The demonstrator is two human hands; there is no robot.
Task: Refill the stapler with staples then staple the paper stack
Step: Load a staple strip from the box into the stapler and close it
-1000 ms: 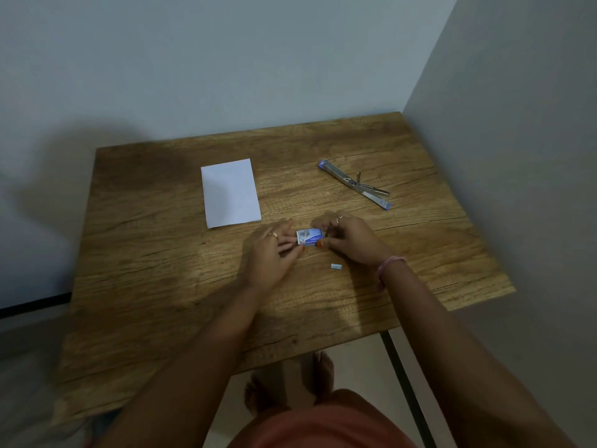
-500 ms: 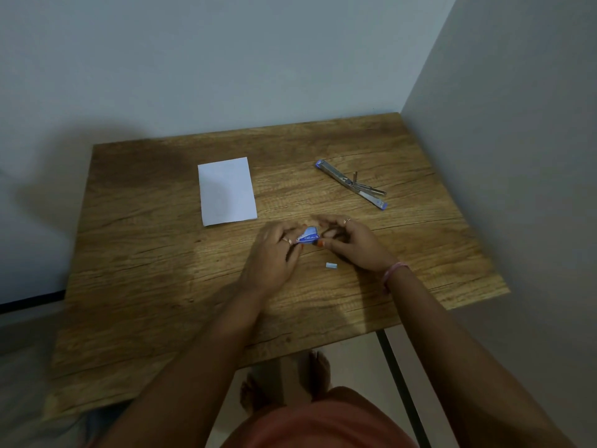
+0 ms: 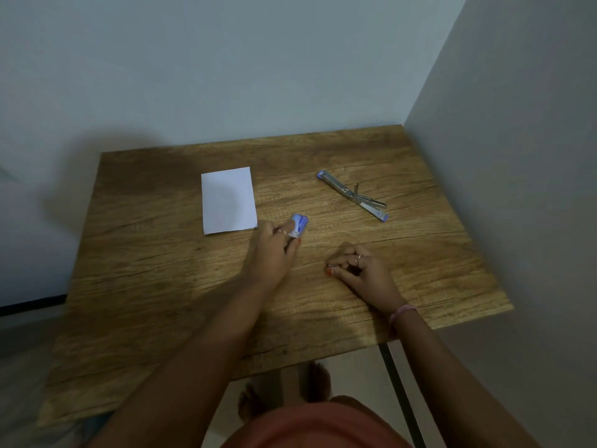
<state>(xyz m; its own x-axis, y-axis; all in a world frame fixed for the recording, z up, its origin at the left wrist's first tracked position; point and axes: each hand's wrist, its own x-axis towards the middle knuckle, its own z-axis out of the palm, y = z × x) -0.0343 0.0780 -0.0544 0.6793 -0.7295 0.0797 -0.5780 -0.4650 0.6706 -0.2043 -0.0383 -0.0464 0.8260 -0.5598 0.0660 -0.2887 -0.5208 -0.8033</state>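
I am holding the small blue-and-white cardboard staple box (image 3: 299, 225) pinched in the fingers of my left hand (image 3: 274, 250), just beside the near right corner of the white paper stack (image 3: 228, 200). My right hand (image 3: 361, 270) is curling shut on the brown wooden table (image 3: 161, 286); something small and silvery is showing at its fingertips, probably a strip of staples, though I cannot tell for sure. The metal stapler with blue ends (image 3: 353, 195) is lying swung open, well apart at the far right. I am judging that the step goes best by setting the box aside clear of the paper, keeping the strip straight and unbroken, then carrying it to the open channel legs-down.
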